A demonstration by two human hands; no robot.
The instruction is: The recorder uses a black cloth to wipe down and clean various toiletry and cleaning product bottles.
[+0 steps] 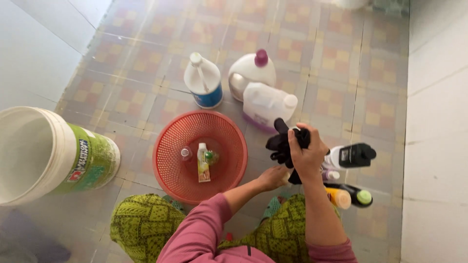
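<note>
We are seeing a red basket [168, 146] holding a tube [203, 163] (plus small bottles), while our hands, right hand [306, 155] and left hand [273, 177], are gripping a black glove [282, 143].

Basket [165, 146], bucket [92, 160], jugs on tiled floor [341, 63]

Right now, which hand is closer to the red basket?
Left. The left hand is low, just beside the red basket's right rim; the right hand is farther right, raised, gripping a black glove.
</note>
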